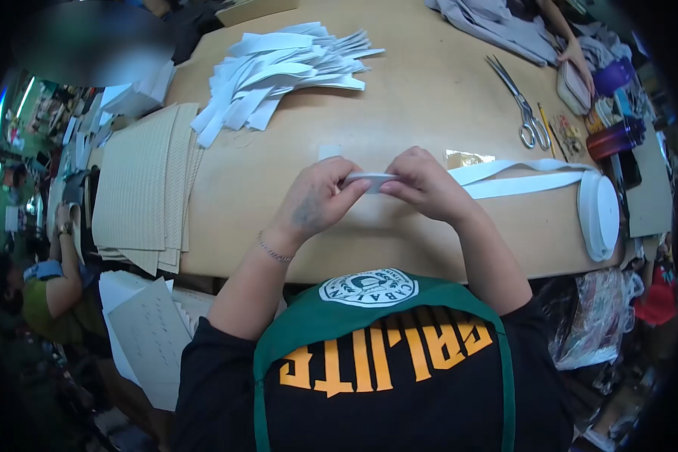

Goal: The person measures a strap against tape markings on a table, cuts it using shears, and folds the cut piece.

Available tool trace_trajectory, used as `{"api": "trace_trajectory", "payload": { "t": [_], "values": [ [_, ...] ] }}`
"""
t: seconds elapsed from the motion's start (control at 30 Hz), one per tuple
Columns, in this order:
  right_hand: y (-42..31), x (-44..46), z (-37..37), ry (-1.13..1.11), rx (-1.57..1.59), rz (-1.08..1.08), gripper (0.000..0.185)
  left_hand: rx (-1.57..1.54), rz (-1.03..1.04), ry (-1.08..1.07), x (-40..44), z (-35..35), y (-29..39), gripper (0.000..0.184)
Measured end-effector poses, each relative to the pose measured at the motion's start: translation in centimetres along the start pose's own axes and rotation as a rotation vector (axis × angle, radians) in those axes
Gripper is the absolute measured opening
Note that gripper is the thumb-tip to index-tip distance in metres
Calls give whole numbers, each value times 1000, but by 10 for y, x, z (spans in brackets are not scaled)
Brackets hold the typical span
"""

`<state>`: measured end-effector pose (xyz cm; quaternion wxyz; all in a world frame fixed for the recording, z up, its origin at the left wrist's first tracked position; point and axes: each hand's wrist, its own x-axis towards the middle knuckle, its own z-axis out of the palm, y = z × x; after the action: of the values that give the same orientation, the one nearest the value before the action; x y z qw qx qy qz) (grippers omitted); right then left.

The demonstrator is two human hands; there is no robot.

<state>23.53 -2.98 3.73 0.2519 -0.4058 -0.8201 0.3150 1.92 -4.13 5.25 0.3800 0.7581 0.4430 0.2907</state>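
Observation:
A short strip of white elastic band (374, 181) is stretched between my two hands above the table, its ends hidden in my fingers. My left hand (318, 194) pinches the left end, thumb on the near face. The right end is pinched in my right hand (420, 184). From beside my right wrist, a long white band (520, 183) runs in two lines to a roll of white elastic (599, 215) at the table's right side. Beyond my hands lies a heap of cut white strips (282, 71).
Scissors (521, 105) lie at the right with a yellow pencil (551, 129). A dark tumbler (614, 139) stands near the right edge. Stacked beige sheets (139, 184) cover the table's left side. Another person's hand (576, 64) touches a pouch (572, 87) at the far right.

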Motion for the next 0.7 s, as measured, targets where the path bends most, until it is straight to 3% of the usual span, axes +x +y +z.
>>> {"api": "trace_trajectory", "payload": {
  "t": [0.03, 0.13, 0.53, 0.7],
  "values": [
    [-3, -1, 0, 29, 72, 68, 21, -176, -154, 8, 0, 4, -2, 12],
    [-12, 2, -5, 111, 206, 215, 17, -598, -163, 109, 6, 22, -22, 16],
    [-8, 8, -7, 204, 259, 288, 19, -353, -219, 139, 16, 22, -5, 39],
    [-9, 10, -6, 216, 272, 270, 20, -495, -204, 190, 15, 27, -2, 42]
  ]
}}
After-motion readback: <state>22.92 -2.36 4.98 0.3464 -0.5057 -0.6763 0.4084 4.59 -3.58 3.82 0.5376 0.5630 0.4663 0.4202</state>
